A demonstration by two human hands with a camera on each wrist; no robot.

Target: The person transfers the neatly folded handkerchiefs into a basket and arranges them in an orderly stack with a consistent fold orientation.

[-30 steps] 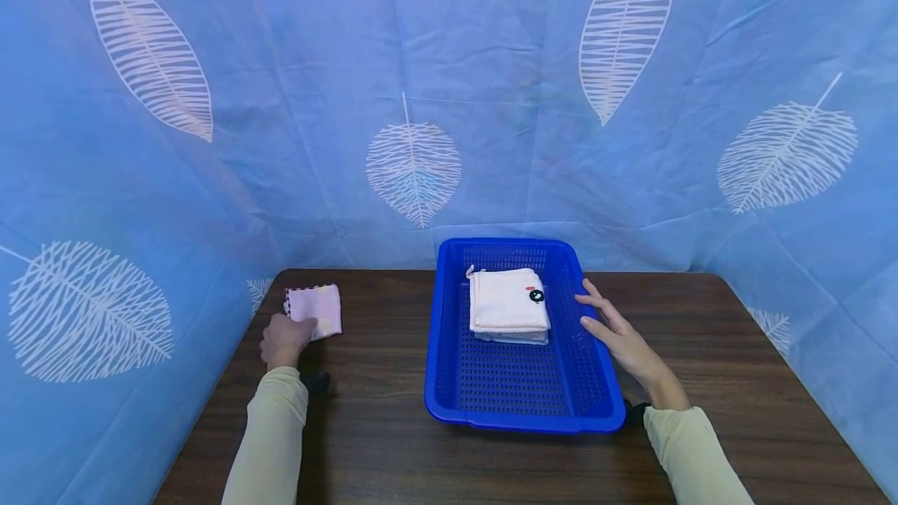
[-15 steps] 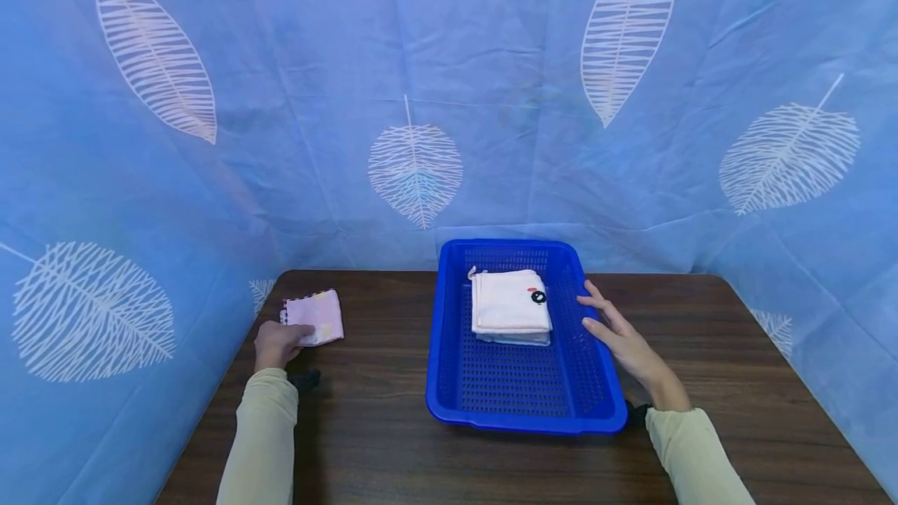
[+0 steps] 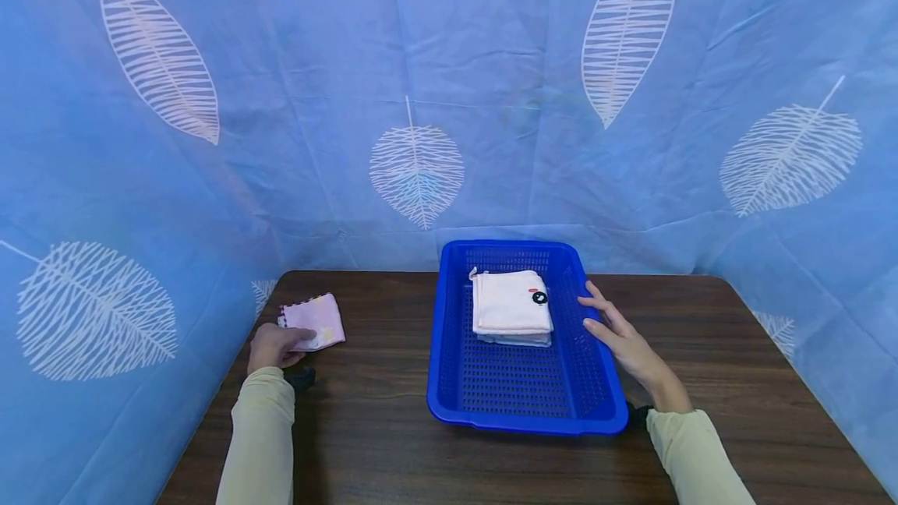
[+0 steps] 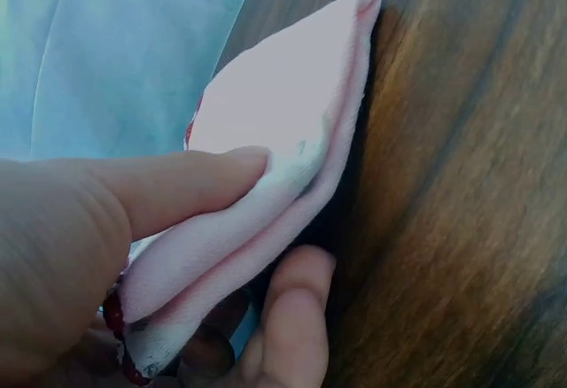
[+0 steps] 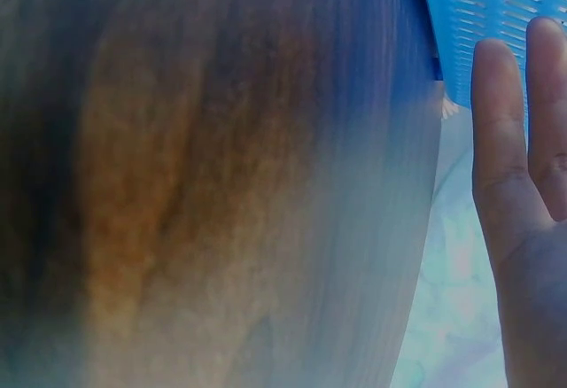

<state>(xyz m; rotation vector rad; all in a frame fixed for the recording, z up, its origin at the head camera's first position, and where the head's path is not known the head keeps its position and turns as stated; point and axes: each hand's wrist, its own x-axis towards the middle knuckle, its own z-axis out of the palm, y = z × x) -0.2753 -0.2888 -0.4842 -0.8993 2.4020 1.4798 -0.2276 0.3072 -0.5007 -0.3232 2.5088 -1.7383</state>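
A small folded pink towel (image 3: 324, 316) with a dark checkered edge is at the left of the table. My left hand (image 3: 269, 347) pinches its near edge. In the left wrist view the thumb (image 4: 199, 182) lies on top of the folded layers and curled fingers (image 4: 299, 322) are beneath. A blue plastic basket (image 3: 519, 422) stands right of centre. Folded white towels (image 3: 508, 302), stacked, lie inside it, the top one with a small black and red motif. My right hand (image 3: 627, 343), fingers extended, is at the basket's right rim; whether it touches cannot be seen clearly.
The dark wooden table (image 3: 379, 443) ends at a blue cloth backdrop (image 3: 505, 170) with white leaf prints, which also hangs along both sides. The basket's far end is close to the backdrop.
My left hand has drawn slightly nearer and left, and the pink towel has shifted a little toward me and turned with it. The right hand, basket and white towels look unmoved.
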